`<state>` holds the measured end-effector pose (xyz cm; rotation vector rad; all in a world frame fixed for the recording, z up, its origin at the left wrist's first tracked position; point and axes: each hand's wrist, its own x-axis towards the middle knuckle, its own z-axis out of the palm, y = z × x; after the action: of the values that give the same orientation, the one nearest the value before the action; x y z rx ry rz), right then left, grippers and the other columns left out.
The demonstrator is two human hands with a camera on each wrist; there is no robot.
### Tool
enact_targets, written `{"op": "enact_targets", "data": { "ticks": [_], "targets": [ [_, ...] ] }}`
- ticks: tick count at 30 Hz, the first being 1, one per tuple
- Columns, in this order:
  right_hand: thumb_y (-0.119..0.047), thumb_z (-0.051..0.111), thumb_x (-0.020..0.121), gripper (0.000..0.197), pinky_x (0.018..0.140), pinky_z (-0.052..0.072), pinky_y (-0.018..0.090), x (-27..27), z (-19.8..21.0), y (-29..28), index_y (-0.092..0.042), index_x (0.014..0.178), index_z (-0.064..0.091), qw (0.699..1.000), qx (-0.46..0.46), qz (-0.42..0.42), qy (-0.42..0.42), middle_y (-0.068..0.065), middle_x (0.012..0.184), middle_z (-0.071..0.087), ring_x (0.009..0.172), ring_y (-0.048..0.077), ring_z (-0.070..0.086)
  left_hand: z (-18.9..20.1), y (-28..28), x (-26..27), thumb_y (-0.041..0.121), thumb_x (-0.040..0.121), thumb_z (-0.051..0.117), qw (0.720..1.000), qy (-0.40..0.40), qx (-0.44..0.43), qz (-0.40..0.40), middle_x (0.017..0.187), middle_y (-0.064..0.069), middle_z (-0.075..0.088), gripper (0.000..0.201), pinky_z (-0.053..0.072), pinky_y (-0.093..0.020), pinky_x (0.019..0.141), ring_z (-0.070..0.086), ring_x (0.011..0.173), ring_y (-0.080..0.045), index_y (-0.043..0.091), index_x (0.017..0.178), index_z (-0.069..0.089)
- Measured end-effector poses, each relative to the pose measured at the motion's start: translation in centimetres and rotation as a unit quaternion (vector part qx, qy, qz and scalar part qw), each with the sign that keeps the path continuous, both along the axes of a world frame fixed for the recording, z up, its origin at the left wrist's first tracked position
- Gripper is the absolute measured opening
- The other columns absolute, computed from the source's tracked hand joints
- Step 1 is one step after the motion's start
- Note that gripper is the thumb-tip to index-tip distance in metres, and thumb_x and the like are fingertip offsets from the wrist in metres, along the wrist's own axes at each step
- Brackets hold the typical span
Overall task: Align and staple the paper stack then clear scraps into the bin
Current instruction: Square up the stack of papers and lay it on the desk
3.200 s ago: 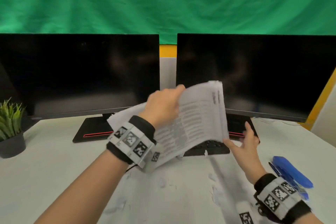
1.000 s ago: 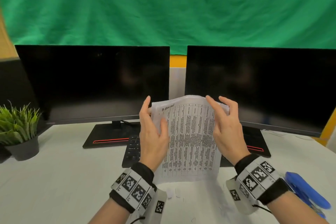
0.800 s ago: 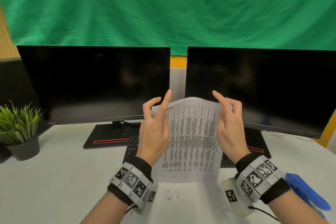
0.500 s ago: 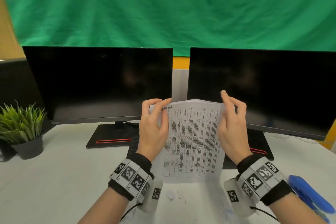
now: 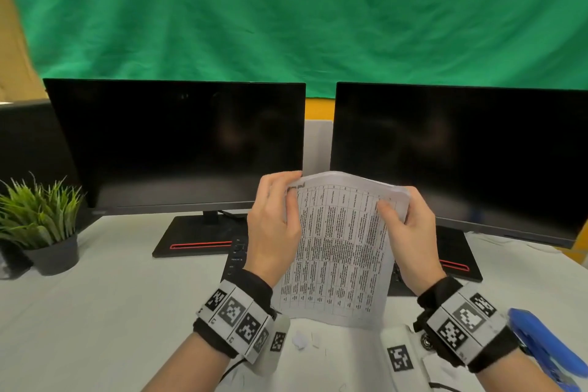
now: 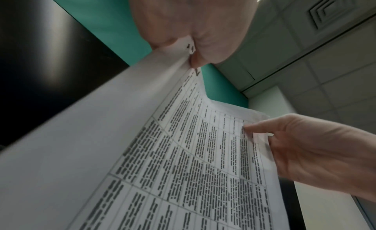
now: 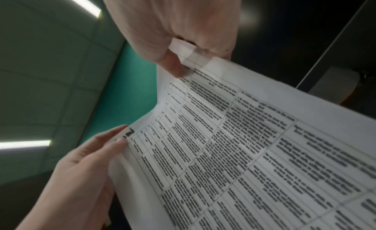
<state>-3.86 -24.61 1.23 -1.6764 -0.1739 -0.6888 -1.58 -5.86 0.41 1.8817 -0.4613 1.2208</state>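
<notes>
Desk (image 5: 121, 312) open on the left, between the potted plant (image 5: 41, 226) at the far left edge and the left hand (image 5: 275, 232). Two monitors (image 5: 178, 143) wall off the back; their stands and a keyboard (image 5: 237, 259) fill the strip beneath. Paper stack (image 5: 340, 251) stands upright between both hands, blocking the centre. Paper scraps (image 5: 300, 340) lie just in front. Blue stapler (image 5: 547, 347) sits close by the right wrist.

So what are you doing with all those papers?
A person is holding a paper stack upright on the white desk, its bottom edge down on the desk. The left hand grips one top corner and the right hand pinches the other. The blue stapler lies unused to the right, and small paper scraps lie on the desk below the stack.
</notes>
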Motion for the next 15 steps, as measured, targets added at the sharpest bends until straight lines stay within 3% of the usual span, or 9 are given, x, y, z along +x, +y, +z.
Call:
{"op": "enact_targets", "data": {
  "ticks": [3,6,8,10,11,13,15],
  "targets": [
    [-0.015,0.050,0.094,0.013,0.050,0.049,0.008,-0.2,-0.7,0.4,-0.021,0.105,0.048,0.999,0.022,0.029,0.031,-0.011,0.095,0.059,0.077,-0.007,0.064,-0.5,0.0,-0.2,0.015,0.097,0.049,0.999,0.040,-0.032,-0.008,0.111,0.012,0.051,0.026,0.050,-0.007,0.077,0.052,0.098,0.017,0.017,0.123,0.053],
    [-0.018,0.046,0.096,0.013,0.050,0.050,0.010,-0.3,-0.8,0.7,-0.032,0.097,0.047,0.993,0.065,0.067,0.066,-0.012,0.095,0.060,0.076,-0.005,0.066,-0.2,0.1,-0.8,0.022,0.095,0.052,0.989,0.081,-0.105,-0.062,0.103,0.008,0.059,0.036,0.057,-0.022,0.076,0.062,0.092,-0.004,0.027,0.128,0.039],
    [-0.018,0.045,0.096,0.015,0.051,0.050,0.010,-0.2,-0.8,0.7,-0.033,0.096,0.046,0.991,0.083,0.078,0.071,-0.012,0.094,0.061,0.073,-0.010,0.066,0.2,0.1,-1.0,0.031,0.088,0.061,0.977,0.107,-0.164,-0.086,0.099,0.009,0.060,0.054,0.054,-0.017,0.079,0.063,0.092,-0.006,0.028,0.133,0.031],
    [-0.018,0.047,0.095,0.014,0.053,0.049,0.011,-0.2,-0.7,0.7,-0.032,0.099,0.048,0.990,0.091,0.078,0.070,-0.011,0.095,0.062,0.073,-0.010,0.066,0.7,-0.1,-1.0,0.045,0.082,0.064,0.965,0.139,-0.204,-0.091,0.097,0.006,0.063,0.059,0.053,-0.019,0.079,0.065,0.093,-0.010,0.029,0.131,0.035],
    [-0.019,0.048,0.095,0.014,0.055,0.049,0.012,-0.2,-0.6,0.8,-0.032,0.100,0.049,0.990,0.094,0.075,0.069,-0.011,0.095,0.062,0.074,-0.008,0.066,0.9,-0.2,-0.9,0.047,0.082,0.062,0.960,0.151,-0.217,-0.090,0.094,0.007,0.064,0.052,0.055,-0.021,0.074,0.066,0.090,-0.011,0.027,0.125,0.042],
    [-0.025,0.050,0.094,0.007,0.058,0.048,0.015,-0.4,-0.2,0.9,-0.028,0.100,0.050,0.991,0.104,0.060,0.061,-0.009,0.092,0.062,0.075,0.001,0.066,1.3,-0.4,-0.4,0.043,0.088,0.058,0.959,0.152,-0.228,-0.075,0.084,0.011,0.062,0.031,0.052,-0.012,0.059,0.066,0.079,-0.009,0.021,0.110,0.051],
    [-0.036,0.049,0.093,0.018,0.059,0.045,0.016,-0.3,0.8,1.1,-0.019,0.099,0.050,0.993,0.104,0.029,0.047,-0.007,0.084,0.059,0.073,0.005,0.061,1.7,-0.4,0.0,0.036,0.092,0.055,0.960,0.142,-0.230,-0.065,0.078,0.011,0.060,0.020,0.049,-0.007,0.051,0.064,0.072,-0.006,0.017,0.097,0.054]
  ]
}}
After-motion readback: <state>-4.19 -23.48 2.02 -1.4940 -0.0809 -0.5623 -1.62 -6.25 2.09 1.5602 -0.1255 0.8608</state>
